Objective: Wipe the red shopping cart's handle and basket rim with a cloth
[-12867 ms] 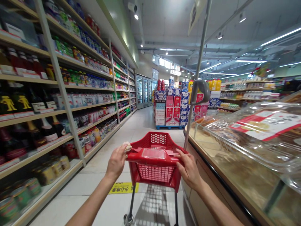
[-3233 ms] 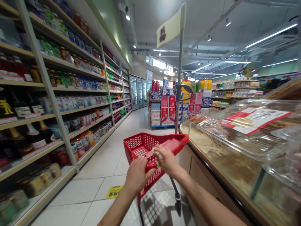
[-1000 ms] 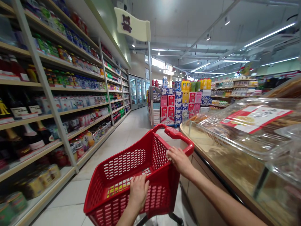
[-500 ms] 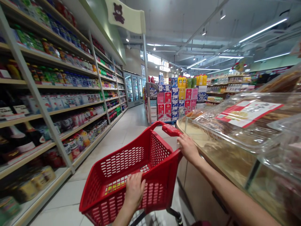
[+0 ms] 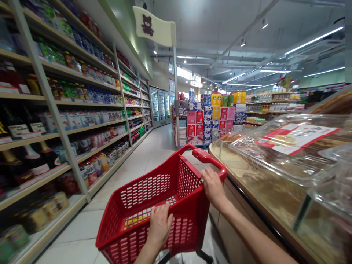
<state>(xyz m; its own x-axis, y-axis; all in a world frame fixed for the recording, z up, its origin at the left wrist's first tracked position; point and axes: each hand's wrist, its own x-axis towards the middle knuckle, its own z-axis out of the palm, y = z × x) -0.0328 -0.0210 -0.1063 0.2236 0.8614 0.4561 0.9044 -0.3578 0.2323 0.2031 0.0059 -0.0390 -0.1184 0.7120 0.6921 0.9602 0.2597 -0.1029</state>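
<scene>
A red plastic shopping cart (image 5: 132, 234) stands side-on in front of me, its basket walls full of slots. My left hand (image 5: 161, 223) is closed over the near side rim, fingers curled to the inside. At the corner below the red handle (image 5: 205, 156), my right hand (image 5: 214, 189) is wrapped over the basket rim. The handle itself is free of both hands. Something yellow (image 5: 134, 221) shows at the bottom of the basket; I cannot tell whether it is an item or a printed panel. My right fingertips are partly hidden.
Drink shelves (image 5: 90, 128) line the left side. Close on my right is a glass-sided counter (image 5: 275, 205) with a clear plastic food box (image 5: 291, 143) on top. Stacked cartons (image 5: 196, 123) and a signpost (image 5: 176, 84) stand ahead. Tiled floor (image 5: 143, 157) runs along the shelves.
My right hand has shifted from the handle's end to the basket rim just below it. My left hand keeps its place on the rim. The cart's handle end now shows fully.
</scene>
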